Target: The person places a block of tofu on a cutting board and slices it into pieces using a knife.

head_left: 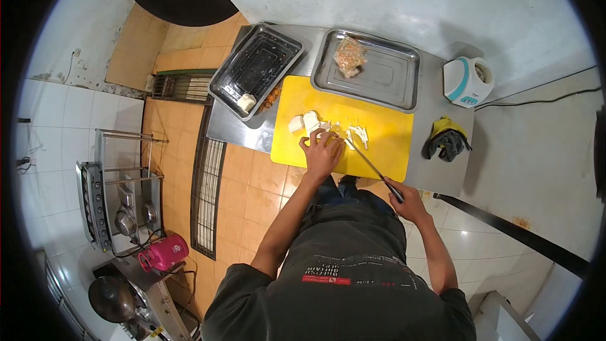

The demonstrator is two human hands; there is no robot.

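Observation:
A kitchen knife [371, 164] is held by its black handle in my right hand [409, 203], near the front right of the yellow cutting board [385, 142]. Its blade slants up and left, with the tip close to my left hand [323, 155]. The bent fingers of my left hand press on a white, tofu-like block [324, 126], which they partly cover. Two more white blocks [303, 122] sit just beyond those fingers. Thin white strips [360, 134] and small crumbs lie to the right of the blade tip.
A deep metal tray [218, 82] at the back left holds a white block [246, 102]. Another metal tray [391, 88] contains a bag of orange-white bits [350, 57]. At right are yellow-and-black gloves [447, 139] and a white-and-teal appliance [467, 82].

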